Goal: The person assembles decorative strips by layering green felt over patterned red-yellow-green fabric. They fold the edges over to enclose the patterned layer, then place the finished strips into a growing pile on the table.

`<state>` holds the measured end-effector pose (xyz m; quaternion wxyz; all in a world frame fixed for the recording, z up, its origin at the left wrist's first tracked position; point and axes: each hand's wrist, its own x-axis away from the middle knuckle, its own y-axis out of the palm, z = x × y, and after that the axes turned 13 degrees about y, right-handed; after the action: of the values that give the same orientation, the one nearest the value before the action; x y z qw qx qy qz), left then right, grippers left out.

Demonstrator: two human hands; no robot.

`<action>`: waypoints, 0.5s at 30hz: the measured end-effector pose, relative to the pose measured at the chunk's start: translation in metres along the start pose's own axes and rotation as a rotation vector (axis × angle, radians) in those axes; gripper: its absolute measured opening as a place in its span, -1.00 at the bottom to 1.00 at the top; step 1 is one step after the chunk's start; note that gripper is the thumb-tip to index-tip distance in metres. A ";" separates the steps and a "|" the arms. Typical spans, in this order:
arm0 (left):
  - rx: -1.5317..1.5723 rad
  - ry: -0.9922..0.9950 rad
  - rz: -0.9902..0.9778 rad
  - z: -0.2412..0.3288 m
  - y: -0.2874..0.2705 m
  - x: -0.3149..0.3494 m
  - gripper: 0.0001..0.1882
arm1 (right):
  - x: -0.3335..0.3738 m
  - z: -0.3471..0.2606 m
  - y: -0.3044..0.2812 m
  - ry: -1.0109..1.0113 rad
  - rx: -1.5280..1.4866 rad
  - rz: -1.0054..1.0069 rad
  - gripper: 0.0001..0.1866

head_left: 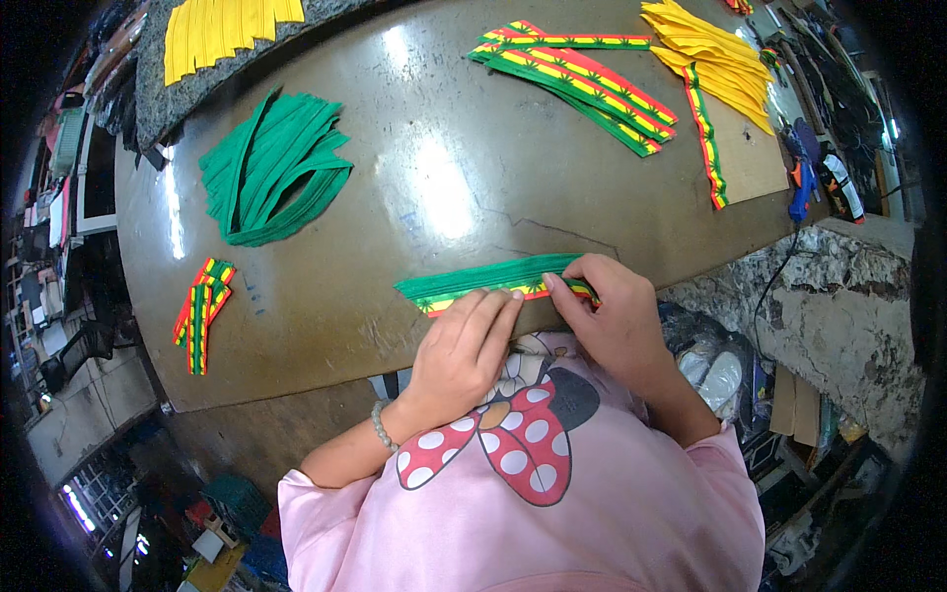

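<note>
A green zipper strip [473, 282] lies crosswise near the table's front edge. Along its near side runs a red, yellow and green ribbon [442, 298] with a leaf pattern. My left hand [464, 340] presses its closed fingers down on the ribbon near the middle; its thumb is hidden. At the right end, my right hand [614, 316] pinches the ribbon between thumb and fingers, where it curls up a little. The fingers cover part of both strips.
A pile of green zipper strips [271, 168] lies at the left, with short striped ribbon pieces [200, 311] nearer. Longer patterned ribbons [582, 84] and yellow strips [710, 59] lie at the far right, beside cardboard [750, 153] and a blue glue gun [804, 183]. More yellow strips [227, 35] lie far left.
</note>
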<state>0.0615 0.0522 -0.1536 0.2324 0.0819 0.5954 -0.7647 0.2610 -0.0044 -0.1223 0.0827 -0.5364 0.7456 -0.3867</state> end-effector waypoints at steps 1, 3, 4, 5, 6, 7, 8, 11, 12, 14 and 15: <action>-0.016 0.004 -0.015 0.001 0.001 -0.001 -0.45 | 0.004 -0.001 0.002 -0.033 -0.001 0.057 -0.82; -0.009 -0.034 -0.030 0.006 0.001 -0.004 -0.44 | 0.010 -0.001 0.006 -0.041 0.019 0.125 -0.86; -0.005 -0.057 -0.031 0.010 0.002 -0.006 -0.44 | 0.010 0.001 0.009 -0.097 -0.012 0.195 -0.86; -0.004 -0.064 -0.014 0.012 0.004 -0.008 -0.44 | 0.011 0.002 0.011 -0.141 -0.041 0.249 -0.85; -0.005 -0.072 0.003 0.014 0.006 -0.010 -0.44 | 0.010 0.005 0.013 -0.176 -0.076 0.295 -0.82; -0.001 -0.081 -0.003 0.014 0.007 -0.011 -0.45 | 0.009 0.007 0.015 -0.235 -0.067 0.287 -0.81; 0.036 -0.087 0.004 0.014 0.007 -0.012 -0.48 | 0.007 0.008 0.018 -0.284 -0.065 0.271 -0.79; 0.184 -0.120 0.002 0.003 0.001 -0.013 -0.57 | 0.007 0.009 0.017 -0.318 -0.043 0.194 -0.77; 0.248 -0.141 0.024 -0.002 -0.002 -0.015 -0.59 | 0.008 0.009 0.014 -0.316 -0.041 0.174 -0.77; 0.381 -0.173 0.077 -0.015 -0.008 -0.022 -0.61 | 0.011 0.007 0.008 -0.283 -0.016 0.120 -0.77; 0.447 -0.181 0.112 -0.025 -0.010 -0.027 -0.60 | 0.011 0.007 0.004 -0.265 0.000 0.081 -0.77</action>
<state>0.0767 0.0847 -0.1406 0.3029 0.0952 0.3829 -0.8675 0.2572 -0.0166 -0.1264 0.1959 -0.5521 0.7492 -0.3089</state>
